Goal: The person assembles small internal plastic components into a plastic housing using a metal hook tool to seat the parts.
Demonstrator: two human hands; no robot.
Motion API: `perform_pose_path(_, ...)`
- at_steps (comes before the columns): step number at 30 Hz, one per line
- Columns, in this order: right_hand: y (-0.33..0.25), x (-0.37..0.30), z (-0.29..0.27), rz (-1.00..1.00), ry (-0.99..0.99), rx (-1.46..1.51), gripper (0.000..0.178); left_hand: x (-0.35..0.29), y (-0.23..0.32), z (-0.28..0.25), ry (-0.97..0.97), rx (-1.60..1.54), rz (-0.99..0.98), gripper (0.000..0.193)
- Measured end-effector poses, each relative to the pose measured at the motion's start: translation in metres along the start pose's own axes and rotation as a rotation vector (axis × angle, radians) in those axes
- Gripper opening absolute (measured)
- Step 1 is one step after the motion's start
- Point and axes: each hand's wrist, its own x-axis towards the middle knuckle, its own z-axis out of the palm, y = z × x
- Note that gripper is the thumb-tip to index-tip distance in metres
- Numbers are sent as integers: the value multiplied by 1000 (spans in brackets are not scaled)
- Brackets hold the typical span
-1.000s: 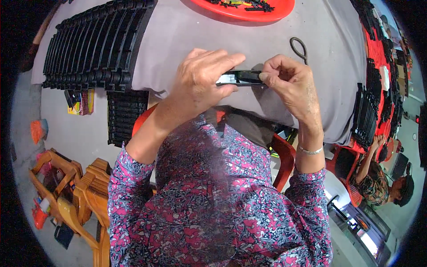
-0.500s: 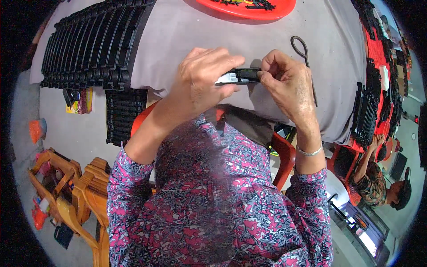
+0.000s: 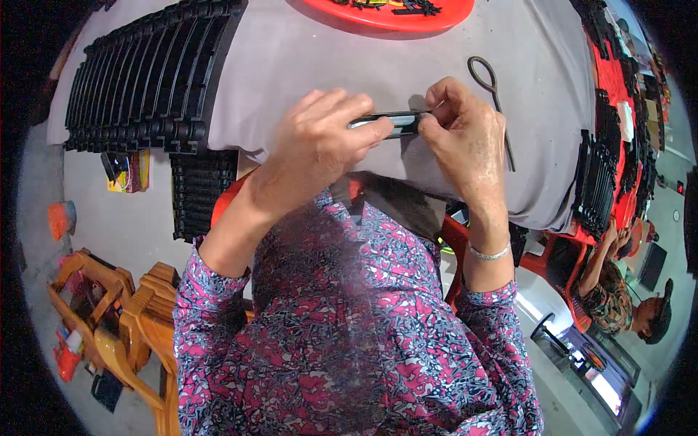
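A short black plastic part (image 3: 405, 122) with a pale, shiny face hangs level between my hands, a little above the cloth-covered table. My left hand (image 3: 331, 129) grips its left end, the thumb lying along the near side and the fingers behind. At the other end, my right hand (image 3: 465, 127) pinches the part between thumb and forefinger; the fingertips hide that end. Just right of my right hand, a dark metal rod with a looped end (image 3: 486, 71) lies on the cloth.
A red tray (image 3: 407, 22) with small black and yellow pieces stands at the far side. Rows of long black parts (image 3: 145, 80) lie at the left. More black parts (image 3: 598, 178) cover red cloth on the right, near another person (image 3: 618, 291). Wooden chairs (image 3: 123, 320) stand lower left.
The black part has turned in my hands, so less of its pale inside shows. My left thumb has moved onto its near side. My right hand stays at the right end.
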Motion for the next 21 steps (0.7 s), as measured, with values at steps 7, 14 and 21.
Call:
perform_pose_path(7,7,-12,5,-13,55,59,13,1,5,3,6,63,-8,21)
perform_pose_path(14,15,-23,10,-521,126,-71,16,-4,5,6,22,83,-31,26)
perform_pose_path(21,27,-25,26,-667,205,-211,26,-8,-3,10,54,-14,-46,27)
